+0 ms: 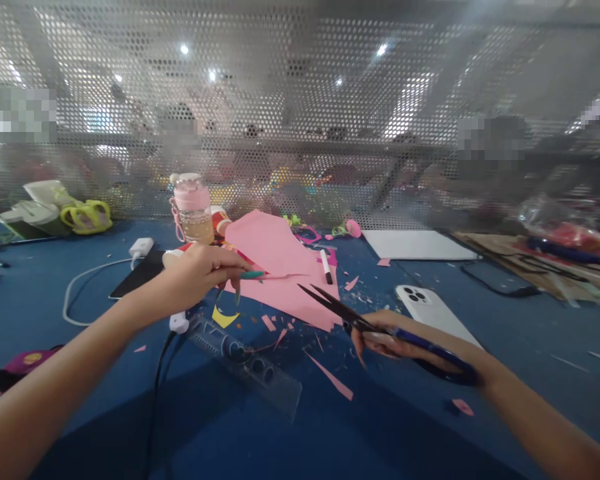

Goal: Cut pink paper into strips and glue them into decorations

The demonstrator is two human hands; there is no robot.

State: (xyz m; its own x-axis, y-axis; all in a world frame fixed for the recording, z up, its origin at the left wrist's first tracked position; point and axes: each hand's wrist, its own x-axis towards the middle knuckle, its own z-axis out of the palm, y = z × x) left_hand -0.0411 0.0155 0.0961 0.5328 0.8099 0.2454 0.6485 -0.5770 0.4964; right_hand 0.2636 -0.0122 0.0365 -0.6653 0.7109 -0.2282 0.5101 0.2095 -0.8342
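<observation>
My left hand (200, 277) is closed in a pinch over the pink paper sheets (260, 240). Between its fingertips is a thin pink paper piece (285, 275), seen nearly edge-on; long teal nails show at the tips. To the right, my right hand (385, 333) is wrapped round a pair of scissors (345, 310) with dark blades and blue handles. The blades point left toward the held paper, slightly parted, and are apart from it. A white marker with a black end (326, 267) lies on the pink sheets between the hands.
Pink scraps (333, 377), a yellow scrap (225, 317) and a clear stencil ruler (250, 367) lie in front. A pink-lidded bottle (193, 207) stands behind my left hand. A white phone (433, 310), white pad (417, 245) and cable (157, 373) are around. Perforated metal screen (300, 120) borders the back.
</observation>
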